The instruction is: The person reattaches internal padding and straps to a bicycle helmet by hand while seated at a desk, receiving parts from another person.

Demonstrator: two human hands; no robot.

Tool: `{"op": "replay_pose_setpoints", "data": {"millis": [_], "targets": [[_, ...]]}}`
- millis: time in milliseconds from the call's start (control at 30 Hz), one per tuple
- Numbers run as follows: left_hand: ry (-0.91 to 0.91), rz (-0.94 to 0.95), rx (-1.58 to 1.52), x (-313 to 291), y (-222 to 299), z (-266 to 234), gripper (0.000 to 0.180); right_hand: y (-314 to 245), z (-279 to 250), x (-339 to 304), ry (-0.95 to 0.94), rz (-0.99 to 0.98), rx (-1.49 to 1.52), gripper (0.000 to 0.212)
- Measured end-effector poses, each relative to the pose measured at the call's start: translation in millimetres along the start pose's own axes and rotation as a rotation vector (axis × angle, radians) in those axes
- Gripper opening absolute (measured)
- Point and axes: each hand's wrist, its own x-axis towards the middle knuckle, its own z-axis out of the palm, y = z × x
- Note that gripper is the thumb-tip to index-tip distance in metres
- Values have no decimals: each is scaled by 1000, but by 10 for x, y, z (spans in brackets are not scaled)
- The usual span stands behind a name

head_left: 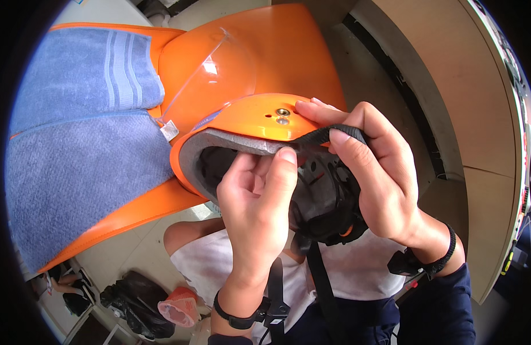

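An orange helmet (248,118) is held over my lap, turned so its grey foam liner (189,154) and black inner padding (317,195) show. A clear visor (225,66) extends from its far side. My left hand (257,198) grips the helmet rim, thumb on the edge and fingers curled inside the shell. Between thumb and fingers, my right hand (380,172) pinches a black strap (320,135) that runs along the rim. Other fingers of that hand rest on the shell, beside a metal snap stud (283,112). The left fingertips are hidden inside.
An orange padded seat (288,46) with blue towels (87,167) over it stands ahead and to the left. Along the right curves a wooden desk (449,75). A black plastic bag (140,302) and a pink bin (179,307) are on the floor at lower left.
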Motion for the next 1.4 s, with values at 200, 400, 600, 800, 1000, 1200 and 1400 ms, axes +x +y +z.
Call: {"op": "replay_pose_setpoints", "data": {"millis": [200,400,600,800,1000,1200,1400], "targets": [[-7,-57,-68,-63,31,41,31,68,-14,-20,-24,-89,-22,12],[62,-36,-46,-111,-74,22,33,51,-40,-14,-48,-147,-137,12],[116,234,35,136,-424,0,11,18,-18,93,69,14,102,17],[100,380,-39,467,-612,247,11,184,-298,234,194,58,91,20],[196,474,106,605,-769,415,16,280,-427,304,327,107,138,20],[304,556,143,665,-779,461,15,295,-427,334,359,110,130,20],[293,454,136,673,-721,499,11,311,-472,320,337,134,174,20]]}}
